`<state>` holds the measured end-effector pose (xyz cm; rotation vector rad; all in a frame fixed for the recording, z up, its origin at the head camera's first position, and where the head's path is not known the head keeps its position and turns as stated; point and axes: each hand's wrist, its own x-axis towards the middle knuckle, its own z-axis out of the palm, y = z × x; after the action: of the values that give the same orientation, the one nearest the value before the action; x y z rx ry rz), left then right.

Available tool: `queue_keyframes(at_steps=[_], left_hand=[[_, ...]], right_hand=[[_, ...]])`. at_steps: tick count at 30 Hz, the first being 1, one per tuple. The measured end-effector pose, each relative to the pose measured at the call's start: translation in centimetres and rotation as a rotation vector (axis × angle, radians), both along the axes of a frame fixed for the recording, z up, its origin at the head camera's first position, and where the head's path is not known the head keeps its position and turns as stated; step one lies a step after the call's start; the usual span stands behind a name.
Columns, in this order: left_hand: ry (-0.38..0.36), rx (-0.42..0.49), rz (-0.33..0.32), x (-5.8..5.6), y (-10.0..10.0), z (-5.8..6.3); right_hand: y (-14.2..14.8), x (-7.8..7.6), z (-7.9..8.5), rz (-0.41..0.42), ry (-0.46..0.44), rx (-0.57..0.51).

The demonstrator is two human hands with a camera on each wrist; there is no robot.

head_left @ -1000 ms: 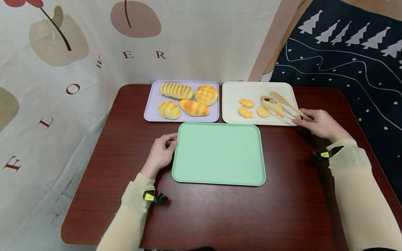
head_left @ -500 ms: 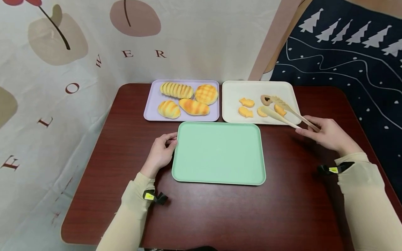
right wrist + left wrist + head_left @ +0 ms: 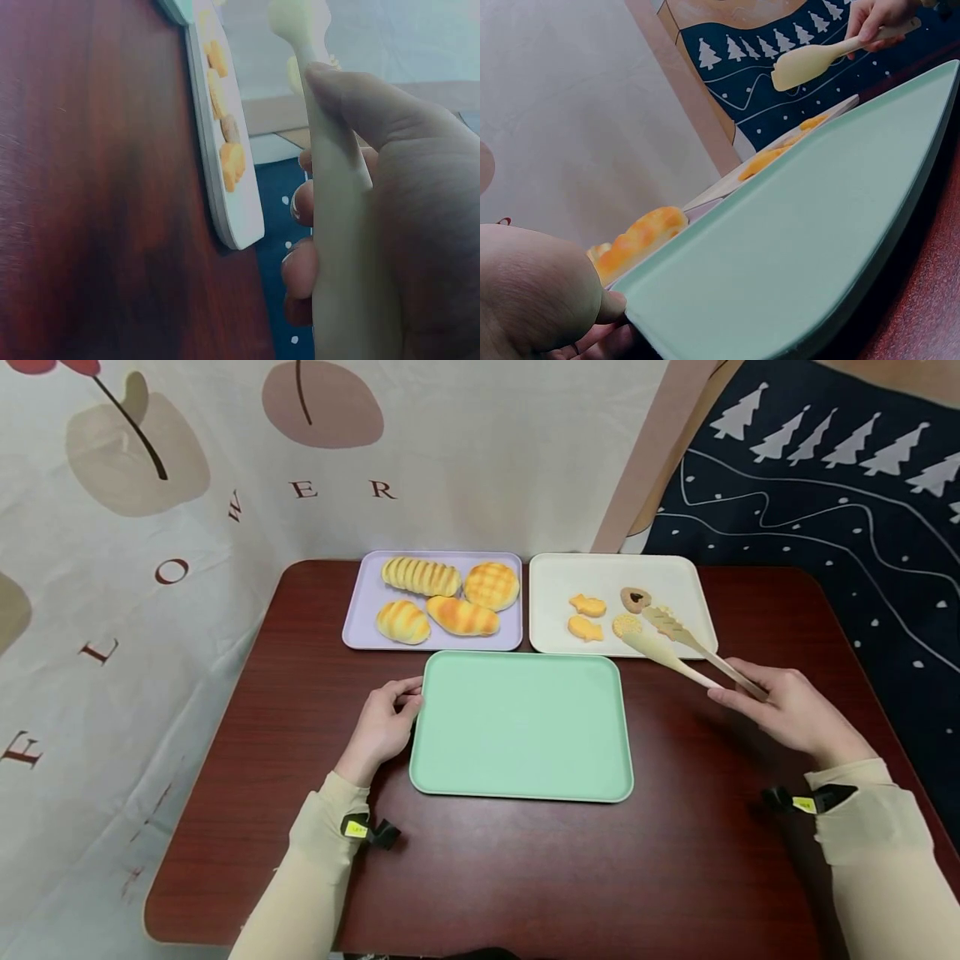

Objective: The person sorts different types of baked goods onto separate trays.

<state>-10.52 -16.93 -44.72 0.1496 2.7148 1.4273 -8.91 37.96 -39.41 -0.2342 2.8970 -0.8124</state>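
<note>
My right hand grips a pair of pale serving tongs, thumb along one arm and fingers round the other. The tong arms stand apart over the front right of the white tray, with nothing seen between them. Under and beside the tips lie a round cracker, a heart-centred cookie and a partly hidden fish cracker. Two fish crackers lie further left. My left hand holds the left edge of the green tray, its thumb at the rim; nothing lies on that tray.
A lilac tray at the back left carries several bread rolls, right beside the white tray. Both stand close to the curtain behind the dark red table. A navy tree-print cloth hangs at the right.
My right hand has drawn back toward me and slightly right with the tongs, whose tips shifted toward the white tray's front edge. My left hand and the green tray have stayed put.
</note>
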Motion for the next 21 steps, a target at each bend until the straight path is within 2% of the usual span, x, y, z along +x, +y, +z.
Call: queue_keyframes(at_steps=[10, 21], left_hand=[[0.009, 0.000, -0.001, -0.1, 0.1, -0.2], [0.010, -0.008, 0.002, 0.0, 0.0, -0.2]], right_hand=[[-0.2, 2.5, -0.6, 0.013, -0.014, 0.069], [0.5, 4.5, -2.5, 0.003, -0.024, 0.076]])
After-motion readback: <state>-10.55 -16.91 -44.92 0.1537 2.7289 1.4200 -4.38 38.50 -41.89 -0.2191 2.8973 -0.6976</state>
